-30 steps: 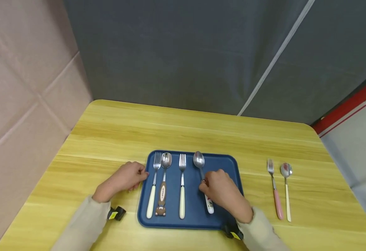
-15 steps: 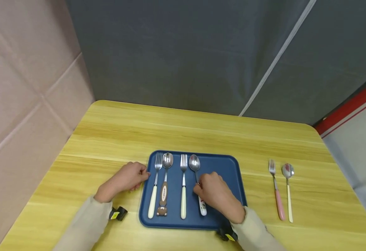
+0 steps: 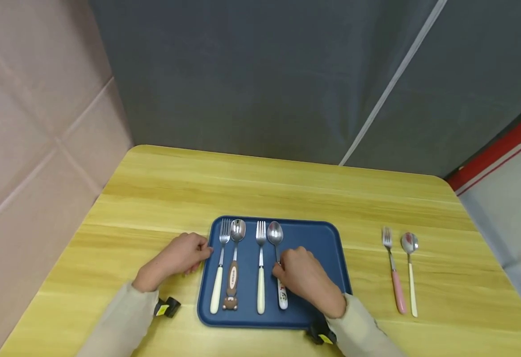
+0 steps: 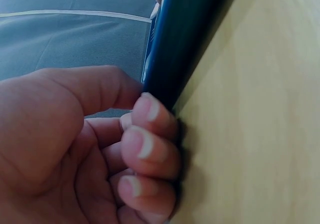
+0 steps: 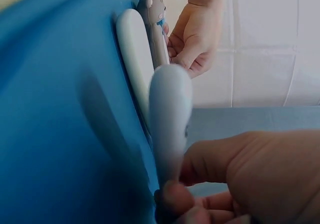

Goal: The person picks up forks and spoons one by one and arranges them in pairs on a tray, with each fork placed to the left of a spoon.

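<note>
A blue tray [image 3: 311,235] lies on the table. My left hand [image 3: 177,258] pinches its left rim between thumb and fingers, as the left wrist view shows with the tray wall [image 4: 172,44]. Over the tray's right half, my right hand [image 3: 307,277] grips a spoon [image 3: 275,233] by its white patterned handle; in the right wrist view the handle end [image 5: 171,104] is raised above the tray floor. Just left of that spoon lies a cream-handled fork [image 3: 261,292]. Farther left, a brown bear-handled spoon [image 3: 232,280] lies beside another cream-handled fork [image 3: 216,292].
On the table [image 3: 153,198] to the right of the tray lie a pink-handled fork [image 3: 397,290] and a cream-handled spoon [image 3: 412,287], side by side. A grey curtain [image 3: 242,74] stands behind the table, a tiled wall [image 3: 32,124] on the left.
My right hand has moved left with the spoon, bringing it close beside the fork and turning it nearly parallel to it. The left hand has stayed at the tray's rim.
</note>
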`<state>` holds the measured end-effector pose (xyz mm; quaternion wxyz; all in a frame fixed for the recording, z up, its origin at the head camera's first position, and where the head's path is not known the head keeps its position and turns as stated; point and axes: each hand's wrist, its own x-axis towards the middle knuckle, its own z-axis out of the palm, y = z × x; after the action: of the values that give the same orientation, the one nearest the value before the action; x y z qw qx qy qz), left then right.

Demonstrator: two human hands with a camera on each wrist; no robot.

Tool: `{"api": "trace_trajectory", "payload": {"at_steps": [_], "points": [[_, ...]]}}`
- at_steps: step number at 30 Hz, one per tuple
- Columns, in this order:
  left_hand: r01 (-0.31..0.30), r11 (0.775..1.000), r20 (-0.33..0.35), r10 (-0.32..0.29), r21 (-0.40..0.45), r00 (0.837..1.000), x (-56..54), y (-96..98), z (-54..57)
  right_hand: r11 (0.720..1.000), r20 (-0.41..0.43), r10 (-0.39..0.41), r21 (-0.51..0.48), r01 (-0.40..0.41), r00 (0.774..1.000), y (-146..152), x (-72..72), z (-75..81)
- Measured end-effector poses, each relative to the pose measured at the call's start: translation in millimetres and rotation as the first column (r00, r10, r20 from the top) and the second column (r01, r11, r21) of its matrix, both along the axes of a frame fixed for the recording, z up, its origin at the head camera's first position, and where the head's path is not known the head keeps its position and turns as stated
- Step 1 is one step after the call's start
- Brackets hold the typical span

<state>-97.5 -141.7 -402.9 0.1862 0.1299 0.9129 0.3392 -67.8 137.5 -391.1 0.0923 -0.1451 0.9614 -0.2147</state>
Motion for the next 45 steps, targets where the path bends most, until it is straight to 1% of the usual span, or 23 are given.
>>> {"api": "trace_trajectory", "payload": {"at_steps": [11, 19, 30, 35, 45], "points": [[-0.009, 1.000, 0.000, 0.009, -0.005, 1.000, 0.0, 0.2, -3.8, 0.999, 0.004, 0.035, 0.025, -0.035, 0.999, -0.7, 0.3, -3.0], [-0.002, 1.000, 0.004, 0.002, -0.008, 1.000, 0.1, 0.2, -2.6, 0.998, -0.009, 0.058, 0.037, -0.058, 0.998, -3.4, 1.9, -4.2], [-0.012, 1.000, 0.013, 0.012, -0.001, 1.000, 0.7, 0.2, -2.9, 0.998, -0.006, 0.050, 0.035, -0.050, 0.999, -4.6, 2.1, -6.3], [-0.011, 1.000, 0.006, 0.011, 0.003, 1.000, 1.2, 0.2, -3.9, 0.998, -0.006, 0.049, 0.035, -0.049, 0.999, -4.5, 2.7, -6.9], [-0.013, 1.000, 0.007, 0.013, -0.005, 1.000, 1.0, 0.5, -3.1, 0.999, -0.038, 0.048, 0.024, -0.047, 0.998, -4.5, 4.2, -7.1]]}}
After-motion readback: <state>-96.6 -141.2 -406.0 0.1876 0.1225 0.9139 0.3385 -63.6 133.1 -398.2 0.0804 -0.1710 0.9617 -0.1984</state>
